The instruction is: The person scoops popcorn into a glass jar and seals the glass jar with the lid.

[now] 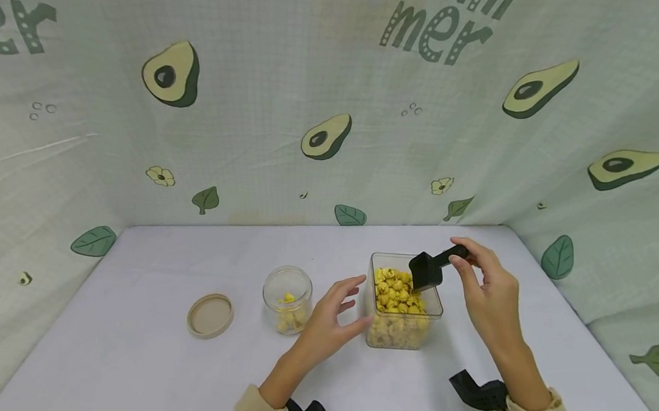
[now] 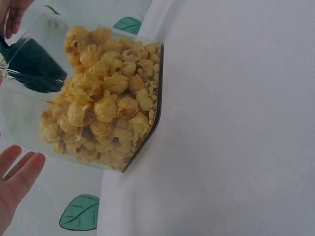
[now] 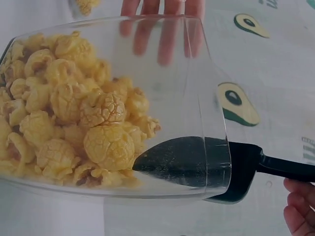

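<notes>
Avocado-printed cloth (image 1: 252, 108) backs a white table (image 1: 116, 377); the right hand (image 1: 490, 296) pinches a black scoop (image 1: 426, 271) in a clear, boxy container (image 1: 431, 302) of knobbly popcorn (image 1: 393, 291); the left hand (image 1: 334, 316) spreads loosely beside it.

And there's the pale cloth (image 1: 249, 76), rising behind the white table (image 1: 114, 351) and along both sides! Look at those avocados (image 1: 327, 136), halved, pits showing, scattered right across it. Green leaves (image 1: 350, 215) sit lower, small flowers (image 1: 442, 185) among them, and up top right, big dotted lettering (image 1: 446, 35) spells "Summer"!
</notes>
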### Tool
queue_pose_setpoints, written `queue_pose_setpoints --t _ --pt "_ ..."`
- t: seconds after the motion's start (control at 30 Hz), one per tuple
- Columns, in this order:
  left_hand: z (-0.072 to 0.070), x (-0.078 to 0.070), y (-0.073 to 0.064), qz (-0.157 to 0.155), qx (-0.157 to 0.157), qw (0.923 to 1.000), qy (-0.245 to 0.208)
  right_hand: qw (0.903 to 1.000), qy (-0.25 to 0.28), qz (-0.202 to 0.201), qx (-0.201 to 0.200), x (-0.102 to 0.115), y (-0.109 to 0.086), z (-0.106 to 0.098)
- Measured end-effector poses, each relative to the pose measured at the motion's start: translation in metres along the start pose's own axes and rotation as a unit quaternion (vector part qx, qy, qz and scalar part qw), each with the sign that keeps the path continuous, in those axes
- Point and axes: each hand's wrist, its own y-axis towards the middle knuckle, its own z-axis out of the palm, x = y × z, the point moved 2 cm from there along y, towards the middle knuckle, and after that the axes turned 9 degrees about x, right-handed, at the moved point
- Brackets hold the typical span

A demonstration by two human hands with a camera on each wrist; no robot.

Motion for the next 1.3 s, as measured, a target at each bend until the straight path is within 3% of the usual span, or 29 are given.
queue_pose_setpoints --t 0.47,1.0,1.3 --pt "0.01 0.014 0.01 -0.023 0.022 0.9938 -0.106 0.9963 -0.04 -0.058 0.048 -0.003 0.0 0.022" --pt "0.012 0.014 0.011 -0.021 0.021 0.9924 -0.12 0.9967 -0.016 -0.025 0.075 -0.02 0.003 0.023" --pt "0.012 0.014 0.01 -0.026 0.021 0.9923 -0.119 0.9949 0.059 0.008 0.081 -0.021 0.0 0.013"
